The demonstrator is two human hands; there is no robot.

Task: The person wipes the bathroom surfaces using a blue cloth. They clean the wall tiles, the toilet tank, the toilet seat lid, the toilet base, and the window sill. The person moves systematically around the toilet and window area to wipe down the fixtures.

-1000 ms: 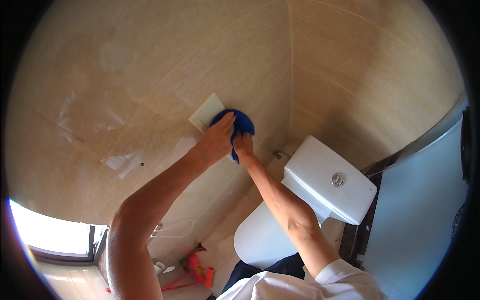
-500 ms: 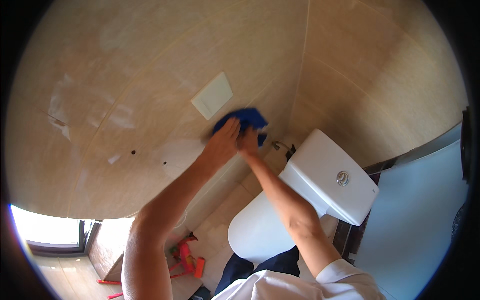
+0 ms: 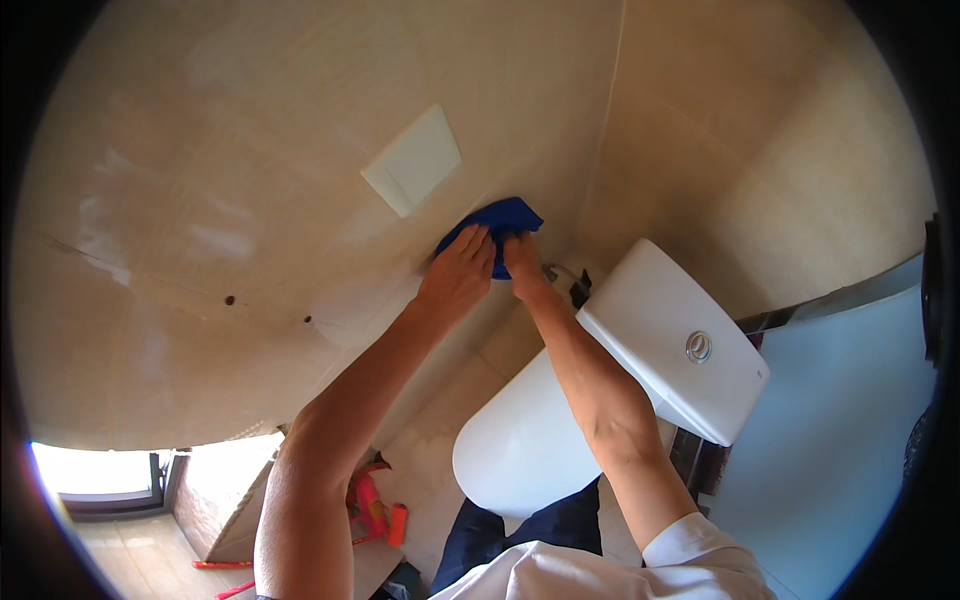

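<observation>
A bunched blue cloth (image 3: 508,212) lies against the beige tiled wall, below and to the right of a pale rectangular wall plate (image 3: 415,162). My left hand (image 3: 458,272) has its fingers bent over the cloth's left part, with the thumb out of sight. Close beside it, my right hand (image 3: 521,262) grips the cloth's lower right part, fingers curled in. Part of the cloth is covered by both hands.
A white toilet (image 3: 520,435) with its cistern (image 3: 672,335) stands below my right forearm. By the cistern is a hose fitting (image 3: 578,288). Two dark holes (image 3: 230,300) mark the wall. Red tools (image 3: 370,505) lie on the floor near a window (image 3: 95,470).
Both hands and the blue cloth have shifted slightly up and to the right in the picture. The view has also moved a little, and the wall plate sits higher and farther left.
</observation>
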